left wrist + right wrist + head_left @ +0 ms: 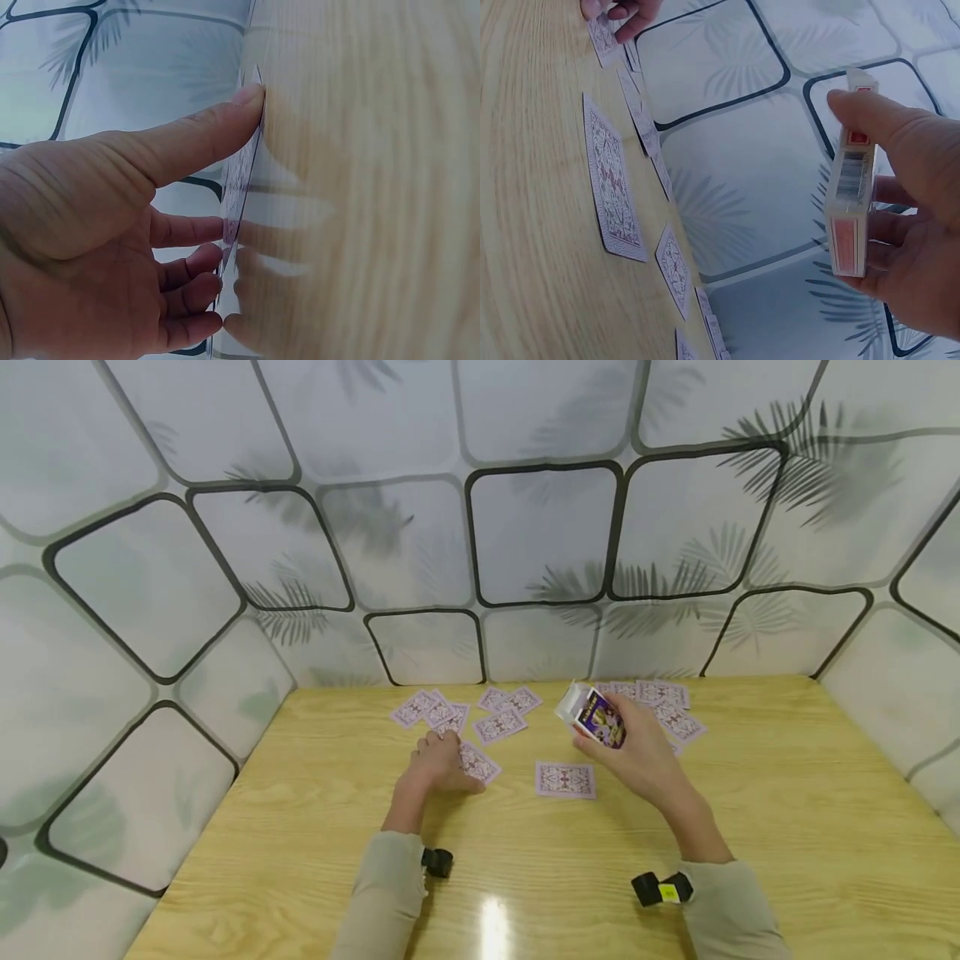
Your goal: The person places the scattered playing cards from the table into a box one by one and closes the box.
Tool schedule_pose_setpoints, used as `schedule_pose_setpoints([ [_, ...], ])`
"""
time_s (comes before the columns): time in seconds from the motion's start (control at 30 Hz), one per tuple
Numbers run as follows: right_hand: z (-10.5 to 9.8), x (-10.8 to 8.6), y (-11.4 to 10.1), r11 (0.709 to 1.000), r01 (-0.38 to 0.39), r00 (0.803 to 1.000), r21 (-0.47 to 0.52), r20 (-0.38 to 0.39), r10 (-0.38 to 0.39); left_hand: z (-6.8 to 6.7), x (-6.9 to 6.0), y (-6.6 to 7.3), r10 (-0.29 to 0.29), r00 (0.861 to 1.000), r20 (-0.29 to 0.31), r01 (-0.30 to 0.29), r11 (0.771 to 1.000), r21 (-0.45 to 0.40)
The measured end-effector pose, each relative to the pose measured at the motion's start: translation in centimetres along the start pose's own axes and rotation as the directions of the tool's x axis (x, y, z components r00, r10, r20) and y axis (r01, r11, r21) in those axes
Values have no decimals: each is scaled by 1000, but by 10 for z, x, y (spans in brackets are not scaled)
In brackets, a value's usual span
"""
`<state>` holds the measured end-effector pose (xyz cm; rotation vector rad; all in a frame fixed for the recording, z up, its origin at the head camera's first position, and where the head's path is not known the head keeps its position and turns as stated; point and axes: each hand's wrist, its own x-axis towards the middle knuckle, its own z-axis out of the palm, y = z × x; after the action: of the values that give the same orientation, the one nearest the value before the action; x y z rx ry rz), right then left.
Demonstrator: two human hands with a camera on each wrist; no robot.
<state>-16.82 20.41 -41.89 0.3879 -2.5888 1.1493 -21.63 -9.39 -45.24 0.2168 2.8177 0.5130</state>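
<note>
My left hand (437, 764) holds a face-down playing card (478, 763), patterned in purple and white, by its edges near the tabletop. In the left wrist view, the thumb is on one end of that card (238, 176) and the fingertips meet its far side. Raised above the table, my right hand (645, 752) grips a card box (602, 720) between thumb and fingers. The box is purple and white with its top flap up; its inside cannot be seen. A barcode shows on its side (850, 176). Between the hands lies a single face-down card (566, 780).
Behind the left hand, overlapping cards (415, 708) lie face down, with another small group (501, 725) beside them. More cards (677, 721) spread behind the right hand. The wooden table (525, 877) ends at a patterned wall covering (540, 643).
</note>
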Motion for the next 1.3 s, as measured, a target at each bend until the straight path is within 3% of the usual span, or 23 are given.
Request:
schedule_pose_setpoints([
  [0.13,0,-2,-2,998,10,1000,-54,-10,-11,2,-1,1,-14,1000,-3,14,1000,4],
  [0.5,-4,0,-3,997,-6,1000,-73,7,6,1,3,4,-36,997,-69,33,999,-43],
  [0.67,1,-1,-5,995,-20,997,-93,76,27,-1,-1,-4,-95,991,-96,77,982,-173],
  [0.83,1,-1,-7,990,18,995,-141,104,-3,-3,-5,-12,-78,986,-148,30,953,-301],
  [0.97,3,-1,-7,987,34,993,-157,114,-16,-6,-10,-15,-57,984,-166,-19,906,-423],
  [1.03,4,-2,-7,987,22,991,-159,134,0,-8,-11,-16,-39,985,-169,-49,870,-491],
  [1.17,3,-5,-9,988,-11,986,-151,160,35,-10,-12,-15,35,982,-188,-143,784,-604],
  [1.3,2,-6,-12,991,-20,987,-132,158,41,-16,-15,-9,68,976,-207,-198,678,-708],
])
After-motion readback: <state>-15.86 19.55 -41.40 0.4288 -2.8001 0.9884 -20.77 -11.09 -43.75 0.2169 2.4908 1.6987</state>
